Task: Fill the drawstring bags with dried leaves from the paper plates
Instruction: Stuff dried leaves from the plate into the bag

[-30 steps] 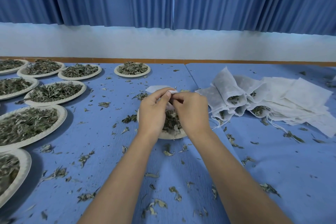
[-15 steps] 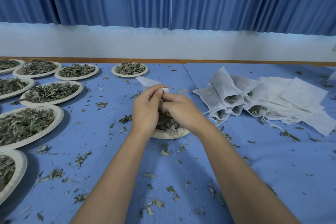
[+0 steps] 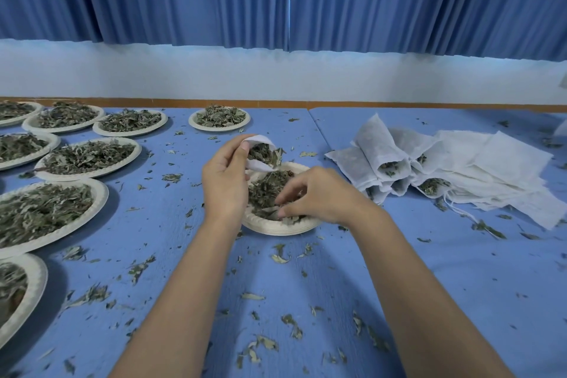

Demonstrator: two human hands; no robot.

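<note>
My left hand point(image 3: 225, 181) holds a white drawstring bag point(image 3: 260, 144) by its mouth, thumb at the rim. The bag lies tilted with its open mouth facing right, and dried leaves show inside it. Just below it sits a paper plate point(image 3: 276, 227) of dried leaves point(image 3: 265, 190) in the middle of the blue table. My right hand point(image 3: 319, 196) is down in that plate with curled fingers pinching leaves at the near side. Part of the plate is hidden behind both hands.
Several leaf-filled paper plates point(image 3: 89, 159) crowd the left side, and one more plate point(image 3: 219, 118) stands at the back. A pile of white bags point(image 3: 445, 169), some filled, lies to the right. Loose leaf bits point(image 3: 279, 256) litter the table. A white wall and blue curtain close the far edge.
My hands have parted. The right hand let go of the bag's mouth and dropped into the plate's leaves, while the left hand kept the bag and tipped its mouth open to the right.
</note>
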